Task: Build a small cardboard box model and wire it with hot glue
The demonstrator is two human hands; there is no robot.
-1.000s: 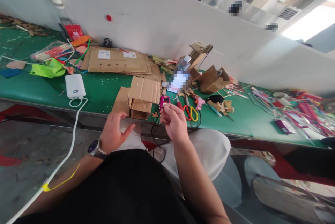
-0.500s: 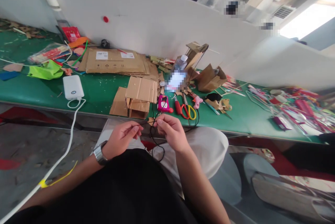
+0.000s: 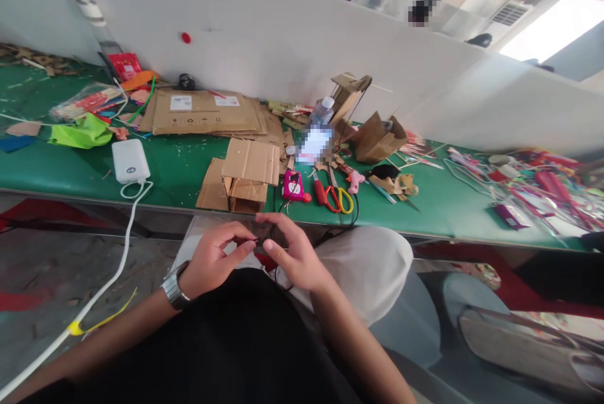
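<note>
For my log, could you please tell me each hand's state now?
Left hand: closed, pinching the black cord.
Right hand: open, beside the cord.

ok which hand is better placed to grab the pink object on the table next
Probably the right hand: it sits nearer the pink object and looks open. The left hand is farther off and seems to pinch a thin dark cord.

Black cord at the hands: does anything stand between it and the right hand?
Nothing visible does. The left hand seems to pinch the black cord; the right hand is open beside it. The cardboard box and pink item lie beyond, on the green table, outside the gap.
</note>
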